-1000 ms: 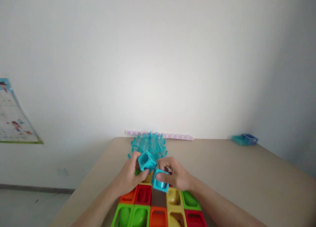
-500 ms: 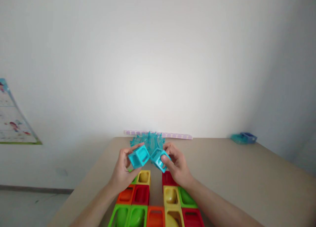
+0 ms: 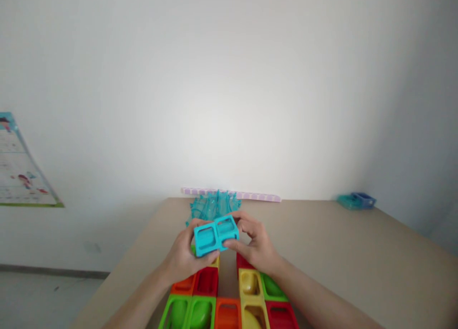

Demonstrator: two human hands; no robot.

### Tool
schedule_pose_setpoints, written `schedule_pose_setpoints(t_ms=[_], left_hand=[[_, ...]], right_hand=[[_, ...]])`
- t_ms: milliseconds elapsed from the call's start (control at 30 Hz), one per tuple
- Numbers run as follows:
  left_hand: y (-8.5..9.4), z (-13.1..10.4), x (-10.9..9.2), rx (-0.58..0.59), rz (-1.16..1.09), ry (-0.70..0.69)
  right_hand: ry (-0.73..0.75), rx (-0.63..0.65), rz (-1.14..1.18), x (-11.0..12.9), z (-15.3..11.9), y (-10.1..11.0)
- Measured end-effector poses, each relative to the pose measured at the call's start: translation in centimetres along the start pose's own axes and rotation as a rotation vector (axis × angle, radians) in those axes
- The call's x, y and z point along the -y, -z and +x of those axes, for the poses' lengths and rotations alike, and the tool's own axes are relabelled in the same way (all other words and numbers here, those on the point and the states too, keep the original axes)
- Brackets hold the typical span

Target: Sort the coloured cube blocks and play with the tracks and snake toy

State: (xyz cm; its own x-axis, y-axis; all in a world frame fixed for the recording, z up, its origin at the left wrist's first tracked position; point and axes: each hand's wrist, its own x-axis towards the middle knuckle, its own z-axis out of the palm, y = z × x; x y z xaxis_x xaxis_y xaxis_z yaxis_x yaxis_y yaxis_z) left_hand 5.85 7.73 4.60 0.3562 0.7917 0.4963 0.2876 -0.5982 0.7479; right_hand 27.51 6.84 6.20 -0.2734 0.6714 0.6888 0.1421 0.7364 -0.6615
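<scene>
Two light-blue hollow block cubes meet side by side in the air above the table. The left blue block [image 3: 206, 239] is gripped by my left hand [image 3: 185, 252], fingers behind it and thumb along its lower edge. My right hand [image 3: 255, 243] pinches the right blue block [image 3: 226, 227], its thumb on the front lower edge. Whether the two are locked together I cannot tell. Below them lie joined coloured blocks: a red block [image 3: 206, 281], a green block [image 3: 200, 312], an orange block [image 3: 228, 313] and a yellow block [image 3: 249, 282], among others. My hands partly hide the far ones.
Clear teal plastic track pieces [image 3: 214, 204] lie behind my hands near the wall. A purple-and-white patterned strip [image 3: 257, 196] runs along the table's back edge. At the back right sit a teal piece [image 3: 348, 202] and a dark blue block [image 3: 364, 200]. A poster [image 3: 25, 169] hangs at left.
The two blue blocks were tilted apart, touching or nearly touching at their corners. Both hands have turned them so that they now line up face to face, slightly lower.
</scene>
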Motion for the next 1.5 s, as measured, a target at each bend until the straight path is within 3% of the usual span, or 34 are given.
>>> schedule_pose_setpoints(t_ms=[333,500,800,967,1100,1300,1500], left_hand=[[0.6,0.6,-0.4,0.076,0.034,0.051],[0.4,0.2,-0.6,-0.034,0.031,-0.03],[0.6,0.0,-1.1,-0.015,0.12,-0.104],[0.7,0.2,-1.4,0.044,0.123,-0.096],[0.7,0.3,-1.5,0.055,0.1,-0.1],[0.7,0.6,-2.1,0.046,0.07,-0.233],[1.0,0.7,-1.3,0.032,0.2,-0.291]], right_hand=[[0.135,0.021,-0.155,0.2,-0.3,-0.1],[0.186,0.066,-0.19,0.4,-0.2,0.1],[0.044,0.055,-0.184,-0.1,-0.5,-0.2],[-0.016,0.187,-0.275,-0.4,-0.5,-0.1],[0.038,0.182,-0.304,-0.2,-0.3,0.0],[0.112,0.189,-0.303,0.1,-0.2,0.0],[0.155,0.189,-0.316,0.4,0.0,0.1]])
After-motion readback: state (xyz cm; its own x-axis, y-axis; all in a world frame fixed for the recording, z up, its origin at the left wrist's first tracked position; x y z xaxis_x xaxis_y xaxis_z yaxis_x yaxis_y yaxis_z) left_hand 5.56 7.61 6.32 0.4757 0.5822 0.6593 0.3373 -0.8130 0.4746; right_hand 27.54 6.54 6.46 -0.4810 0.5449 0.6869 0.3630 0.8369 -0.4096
